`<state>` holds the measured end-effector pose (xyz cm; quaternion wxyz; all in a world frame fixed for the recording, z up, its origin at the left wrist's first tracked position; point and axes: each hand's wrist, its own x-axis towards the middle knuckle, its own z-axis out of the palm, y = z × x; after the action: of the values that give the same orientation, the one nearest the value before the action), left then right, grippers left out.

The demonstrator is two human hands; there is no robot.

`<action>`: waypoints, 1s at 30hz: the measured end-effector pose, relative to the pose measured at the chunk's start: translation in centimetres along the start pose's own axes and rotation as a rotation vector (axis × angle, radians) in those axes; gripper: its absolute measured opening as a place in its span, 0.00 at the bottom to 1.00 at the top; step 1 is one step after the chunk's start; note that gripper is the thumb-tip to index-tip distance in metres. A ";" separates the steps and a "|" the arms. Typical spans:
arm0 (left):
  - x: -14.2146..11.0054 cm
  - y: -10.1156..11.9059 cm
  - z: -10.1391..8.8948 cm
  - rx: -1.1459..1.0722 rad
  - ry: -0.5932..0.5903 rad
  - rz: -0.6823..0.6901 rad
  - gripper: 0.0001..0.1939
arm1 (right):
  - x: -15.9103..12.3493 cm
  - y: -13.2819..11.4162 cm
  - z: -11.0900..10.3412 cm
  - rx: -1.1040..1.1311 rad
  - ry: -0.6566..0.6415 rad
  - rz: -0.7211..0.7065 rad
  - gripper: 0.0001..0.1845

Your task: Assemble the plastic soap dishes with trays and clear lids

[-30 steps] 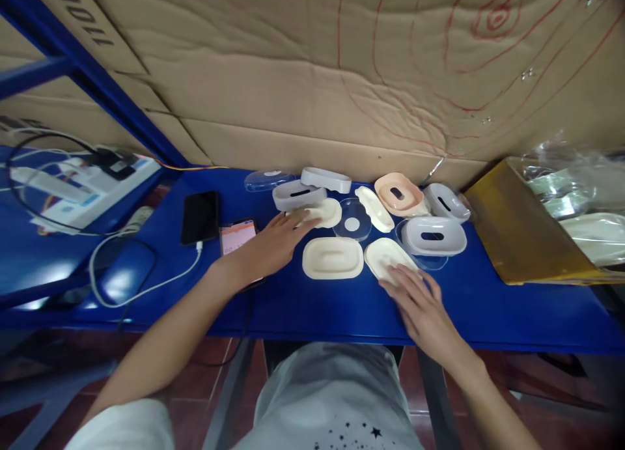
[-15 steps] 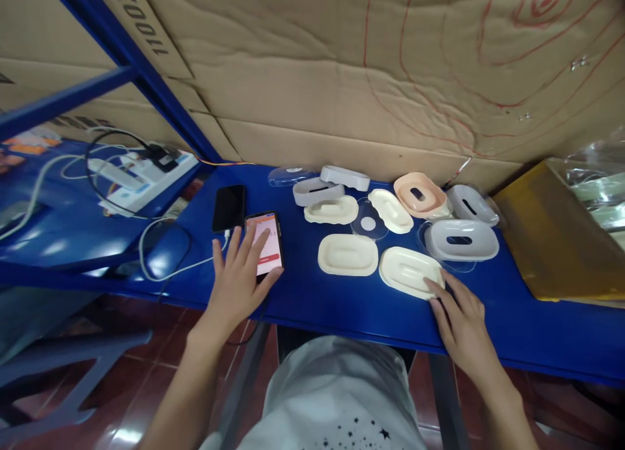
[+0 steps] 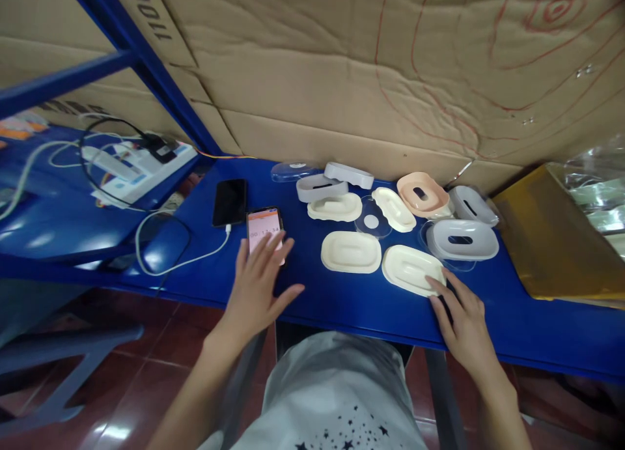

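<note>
My left hand (image 3: 258, 281) lies open, fingers spread, over the lower part of a phone with a lit pink screen (image 3: 263, 227) on the blue table (image 3: 342, 294). My right hand (image 3: 461, 316) rests open on the table, its fingertips touching the near edge of a cream oval tray (image 3: 409, 269). A second cream tray (image 3: 350, 251) lies between the two hands. Behind them sit more oval plastic parts: grey ones (image 3: 461, 239), a peach one (image 3: 422, 194), other cream ones (image 3: 334, 207) and clear lids (image 3: 372, 219).
A dark phone (image 3: 230, 201) with a white cable (image 3: 185, 258) lies left of the lit one. A power strip with cords (image 3: 131, 167) sits on the left shelf. A yellow box (image 3: 551, 241) and plastic bags (image 3: 593, 189) stand at right. Cardboard (image 3: 366, 79) backs the table.
My left hand left the cream part at the back, moved to the lit phone, and its fingers now cover the screen's lower half. My right hand slid to the tray's near edge.
</note>
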<state>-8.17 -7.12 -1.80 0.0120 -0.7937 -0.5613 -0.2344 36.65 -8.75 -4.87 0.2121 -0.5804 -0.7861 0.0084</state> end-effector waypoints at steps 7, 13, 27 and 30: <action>1.3 6.9 2.9 -0.032 -0.144 0.224 0.35 | 0.2 -0.3 -0.4 -0.005 -0.022 0.003 0.25; 1.4 7.7 4.2 -0.105 -0.142 0.258 0.21 | 0.0 -0.8 -0.8 -0.042 -0.006 -0.018 0.27; 1.1 7.3 4.0 -0.324 -0.038 0.215 0.04 | 3.5 -4.6 0.3 0.097 0.041 -0.081 0.16; 1.0 7.3 4.2 -0.318 -0.020 0.227 0.03 | 3.0 -4.3 0.3 0.126 0.137 -0.074 0.15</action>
<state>0.15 -7.73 -3.32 -0.0926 -0.8461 -0.4242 -0.3093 31.95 -7.38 -3.06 0.3016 -0.5355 -0.7887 0.0106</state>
